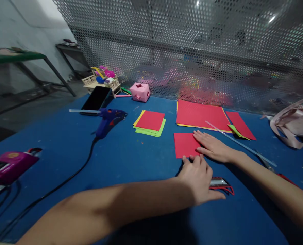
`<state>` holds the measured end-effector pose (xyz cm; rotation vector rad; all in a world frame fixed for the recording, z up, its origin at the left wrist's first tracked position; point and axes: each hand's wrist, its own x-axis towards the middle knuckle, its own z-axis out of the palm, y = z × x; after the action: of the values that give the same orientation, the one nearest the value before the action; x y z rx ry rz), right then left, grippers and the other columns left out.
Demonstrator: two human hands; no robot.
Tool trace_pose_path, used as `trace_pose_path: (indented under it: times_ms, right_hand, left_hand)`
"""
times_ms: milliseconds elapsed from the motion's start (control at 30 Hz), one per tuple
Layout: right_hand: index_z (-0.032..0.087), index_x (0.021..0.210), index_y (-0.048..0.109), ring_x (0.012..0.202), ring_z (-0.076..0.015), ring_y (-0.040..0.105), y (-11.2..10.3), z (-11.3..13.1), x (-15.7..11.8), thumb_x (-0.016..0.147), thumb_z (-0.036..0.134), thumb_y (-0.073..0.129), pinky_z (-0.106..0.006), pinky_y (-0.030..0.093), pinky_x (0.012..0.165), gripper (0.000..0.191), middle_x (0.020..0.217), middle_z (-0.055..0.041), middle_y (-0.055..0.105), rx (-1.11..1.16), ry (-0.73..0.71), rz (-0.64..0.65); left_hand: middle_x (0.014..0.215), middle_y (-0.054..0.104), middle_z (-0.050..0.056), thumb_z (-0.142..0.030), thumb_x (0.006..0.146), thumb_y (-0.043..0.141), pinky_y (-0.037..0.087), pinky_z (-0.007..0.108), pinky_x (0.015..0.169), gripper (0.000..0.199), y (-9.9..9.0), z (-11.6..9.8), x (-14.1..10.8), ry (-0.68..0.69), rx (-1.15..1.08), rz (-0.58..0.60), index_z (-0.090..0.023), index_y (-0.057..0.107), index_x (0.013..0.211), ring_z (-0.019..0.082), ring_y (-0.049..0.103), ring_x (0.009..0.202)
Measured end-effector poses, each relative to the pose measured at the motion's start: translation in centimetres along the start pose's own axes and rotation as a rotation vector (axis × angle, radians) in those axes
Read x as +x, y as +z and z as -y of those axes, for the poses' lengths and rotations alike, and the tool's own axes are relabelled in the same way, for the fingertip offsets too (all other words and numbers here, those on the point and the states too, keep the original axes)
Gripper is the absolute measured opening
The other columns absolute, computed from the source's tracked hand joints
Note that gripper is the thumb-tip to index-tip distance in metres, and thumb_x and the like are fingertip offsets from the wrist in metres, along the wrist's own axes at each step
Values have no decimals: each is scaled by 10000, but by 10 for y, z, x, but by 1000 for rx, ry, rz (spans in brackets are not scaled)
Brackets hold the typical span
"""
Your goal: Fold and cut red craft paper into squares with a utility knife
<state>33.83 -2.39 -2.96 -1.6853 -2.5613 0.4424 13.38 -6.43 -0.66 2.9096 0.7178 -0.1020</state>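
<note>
A small red paper sheet (185, 145) lies flat on the blue table. My right hand (214, 147) rests on its right side with the fingers stretched out flat. At the sheet's near edge are the fingertips of my left hand (197, 173), bent a little, with the thumb held out to the right; I see nothing gripped in it. Beside that thumb lies a red and silver tool (219, 182), partly hidden by the hand, its kind unclear. Under and beyond my right forearm runs a clear glue stick (239, 142).
Left of centre sits a stack of red, yellow and green paper squares (151, 120). A blue glue gun (106, 122) trails its cord leftward past a phone (97, 98) and a purple power strip (13, 165). Larger red sheets (202, 114), a pink paper box (140, 92) and a perforated metal panel (166, 44) stand behind.
</note>
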Motion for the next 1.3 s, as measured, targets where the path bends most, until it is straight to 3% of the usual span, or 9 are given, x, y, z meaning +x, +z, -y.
trace_pose_path:
  times_ms: [100, 300, 467, 633, 733, 900, 1067, 1167, 1300]
  right_hand:
    - [81, 1508, 306, 1487, -271, 111, -1, 7, 12, 964, 617, 296, -520, 122, 1208, 765, 1583, -170, 210, -38, -78, -1]
    - [136, 1516, 303, 1485, -240, 139, -3, 30, 56, 972, 602, 307, -480, 119, 1211, 717, 1588, -138, 235, -1, -249, 55]
    - [140, 1502, 341, 1483, -223, 168, 2, 47, 75, 996, 523, 309, -454, 175, 1203, 635, 1582, -118, 279, -3, -263, 12]
    - [118, 1402, 487, 1308, -293, 492, -10, 47, 66, 938, 297, 444, -456, 383, 1073, 499, 1418, -177, 531, -97, -60, -92]
    - [99, 1322, 557, 1144, -334, 593, -25, 36, 55, 860, 224, 506, -466, 452, 949, 481, 1272, -207, 626, -102, 21, -79]
    - [112, 1209, 624, 1013, -288, 625, -39, 19, 52, 771, 245, 600, -364, 468, 829, 458, 1155, -170, 671, -52, 112, -17]
    - [168, 851, 670, 630, -159, 575, -44, 15, 60, 716, 248, 619, -260, 405, 566, 165, 744, -27, 670, 60, 134, 18]
    - [191, 719, 601, 681, -158, 560, -55, 21, 54, 711, 234, 599, -266, 411, 626, 44, 741, -14, 635, 103, 99, -77]
    - [205, 822, 533, 814, -182, 571, -65, 34, 27, 761, 216, 535, -301, 442, 736, 62, 872, -41, 622, 146, 75, -305]
  left_hand:
    - [1405, 498, 220, -791, 839, 355, 404, 613, 981, 858, -1, -1, 0, 2, -11, 25, -130, 534, 1356, 400, 448, 1259]
    - [1341, 538, 224, -787, 846, 345, 436, 589, 945, 881, 0, 1, -1, 17, -18, -3, -88, 515, 1354, 386, 455, 1223]
    - [1405, 478, 233, -790, 852, 317, 443, 563, 935, 872, 3, 3, -1, 19, -16, -1, -103, 517, 1352, 387, 417, 1254]
    - [1458, 424, 237, -787, 858, 298, 424, 534, 981, 903, 3, 4, -1, 27, -45, 3, -81, 471, 1392, 364, 419, 1255]
    - [1490, 394, 216, -769, 872, 295, 393, 570, 1007, 872, 1, 4, -2, 13, -47, 23, -97, 467, 1400, 377, 425, 1251]
    - [1435, 461, 207, -747, 886, 306, 411, 563, 983, 816, -2, 1, -4, 6, -48, 11, -111, 526, 1347, 398, 441, 1243]
    - [1444, 451, 221, -758, 878, 305, 408, 540, 985, 847, 1, 2, -4, 8, -18, 5, -100, 488, 1381, 390, 459, 1235]
    - [1425, 467, 216, -761, 874, 317, 425, 517, 947, 821, 4, 5, -4, 27, 11, -52, -122, 525, 1345, 376, 493, 1192]
    - [1218, 600, 186, -688, 930, 303, 460, 428, 807, 698, -1, 13, -4, 168, 72, -225, -120, 625, 1175, 312, 566, 1024]
